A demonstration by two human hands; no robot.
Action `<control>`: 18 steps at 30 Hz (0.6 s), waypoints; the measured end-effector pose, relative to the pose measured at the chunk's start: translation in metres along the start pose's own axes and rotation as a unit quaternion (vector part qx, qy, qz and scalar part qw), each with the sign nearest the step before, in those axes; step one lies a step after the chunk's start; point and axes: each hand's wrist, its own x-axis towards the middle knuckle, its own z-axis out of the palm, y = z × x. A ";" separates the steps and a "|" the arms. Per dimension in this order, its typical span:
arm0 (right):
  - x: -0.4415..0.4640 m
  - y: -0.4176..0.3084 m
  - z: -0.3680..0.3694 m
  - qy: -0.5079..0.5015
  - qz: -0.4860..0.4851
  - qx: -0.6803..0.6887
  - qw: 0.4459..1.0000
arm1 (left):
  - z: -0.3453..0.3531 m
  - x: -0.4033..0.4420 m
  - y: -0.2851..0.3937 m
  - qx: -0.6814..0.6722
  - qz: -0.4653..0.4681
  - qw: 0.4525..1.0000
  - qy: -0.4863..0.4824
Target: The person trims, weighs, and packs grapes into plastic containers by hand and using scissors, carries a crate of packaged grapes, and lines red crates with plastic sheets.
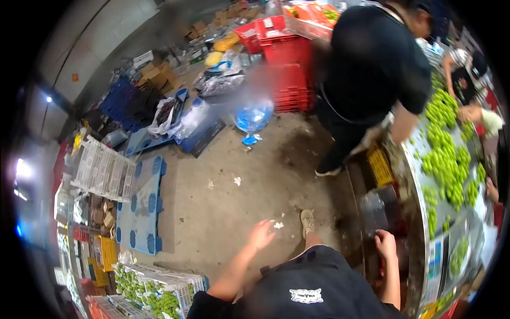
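Note:
My left hand [261, 235] hangs over the bare floor, slightly blurred, fingers loosely apart and nothing visible in it. At my right side, my right hand [386, 244] is beside the long table [411, 159], its fingers loosely bent. I see nothing held in it. Just beyond that hand is a clear plastic container or bag [374, 210], low by the table; whether the two touch, I cannot tell. Bunches of green grapes [446, 154] are spread along the tabletop. Nearer to me on the table, more grapes lie inside clear plastic packaging [461, 247].
A person in black [372, 64] leans over the table ahead; other people work across it. Red crates [289, 58] are stacked behind. To the left are a blue pallet [141, 207], white crates [106, 167] and grape-filled crates [154, 292]. Plastic bags [252, 117] and scraps litter the floor.

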 end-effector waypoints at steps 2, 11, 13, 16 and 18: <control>0.085 -0.037 0.021 -0.076 -0.044 -0.033 0.996 | -0.001 0.013 -0.074 -0.016 -0.158 0.987 0.038; 0.413 -0.311 0.236 -0.316 -0.300 -0.084 0.896 | 0.066 -0.146 -0.233 -0.163 -0.663 0.711 -0.170; 0.468 -0.345 0.304 -0.344 -0.312 -0.139 0.875 | 0.059 -0.112 -0.247 -0.218 -0.678 0.684 -0.155; 0.527 -0.376 0.389 -0.355 -0.307 -0.161 0.868 | 0.033 -0.010 -0.286 -0.265 -0.637 0.718 -0.094; 0.567 -0.407 0.433 -0.358 -0.279 -0.140 0.880 | -0.004 0.074 -0.312 -0.293 -0.593 0.749 -0.032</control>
